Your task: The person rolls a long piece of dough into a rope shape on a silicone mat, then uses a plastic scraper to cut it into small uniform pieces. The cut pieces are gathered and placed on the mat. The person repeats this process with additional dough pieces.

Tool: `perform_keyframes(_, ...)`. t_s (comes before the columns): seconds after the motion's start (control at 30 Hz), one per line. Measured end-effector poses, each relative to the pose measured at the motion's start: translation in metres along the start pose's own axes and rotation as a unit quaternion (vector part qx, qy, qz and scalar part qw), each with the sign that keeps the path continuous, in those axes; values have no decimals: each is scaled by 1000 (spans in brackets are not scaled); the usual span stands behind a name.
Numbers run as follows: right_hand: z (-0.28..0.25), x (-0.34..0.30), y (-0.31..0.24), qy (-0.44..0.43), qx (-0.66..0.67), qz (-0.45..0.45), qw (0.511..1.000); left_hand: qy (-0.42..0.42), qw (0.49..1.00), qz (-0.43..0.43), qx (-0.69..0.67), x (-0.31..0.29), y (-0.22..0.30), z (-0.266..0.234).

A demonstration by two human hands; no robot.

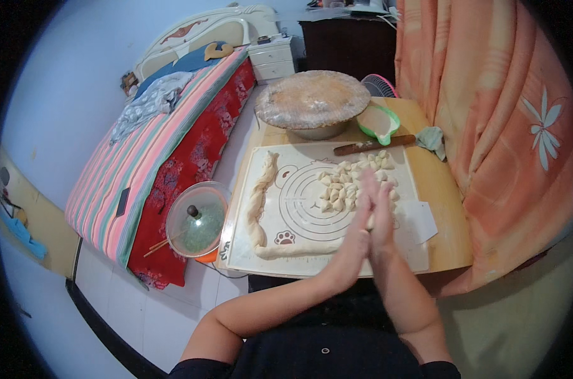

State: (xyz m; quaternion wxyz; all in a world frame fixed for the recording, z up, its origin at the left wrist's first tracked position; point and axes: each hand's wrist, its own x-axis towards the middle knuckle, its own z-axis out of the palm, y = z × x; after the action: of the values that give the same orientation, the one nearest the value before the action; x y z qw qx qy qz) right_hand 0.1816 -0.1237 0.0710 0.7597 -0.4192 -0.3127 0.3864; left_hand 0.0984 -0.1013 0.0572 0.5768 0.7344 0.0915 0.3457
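Observation:
My left hand (353, 243) and my right hand (380, 218) are pressed palm to palm above the mat, fingers straight and slightly blurred. A pale bit of dough (370, 222) shows between the palms, mostly hidden by them. Just beyond my fingers, many small cut dough pieces (338, 193) lie in a loose cluster on the white printed baking mat (277, 215). A long dough rope (256, 211) runs down the mat's left side, twisted at its far end, then bends along the near edge. My hands hide part of the cluster and of the rope's right end.
Along the mat's far edge lies a wooden rolling pin (375, 145). Behind stand a large covered basin (313, 101) and a green-rimmed bowl (379, 123). A glass-lidded pot (198, 219) with chopsticks is left of the table. A white card (419, 221), cloth (431, 142) and orange curtain (488, 126) are right.

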Motion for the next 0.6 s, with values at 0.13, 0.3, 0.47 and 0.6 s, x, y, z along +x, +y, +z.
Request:
perform_keyframes(0.13,51,-52,18,-35,37,38,998,132,989,-66,8,33,19,-51)
perform_keyframes(0.3,-70,-5,43,130,418,119,891,-25,968,6,249,11,-1,27)
perform_keyframes(0.47,-111,-19,12,240,138,21,961,-68,990,-85,88,25,-36,32)
perform_keyframes(0.6,-128,-46,-14,260,-213,-44,941,-32,971,-67,227,18,-20,-53)
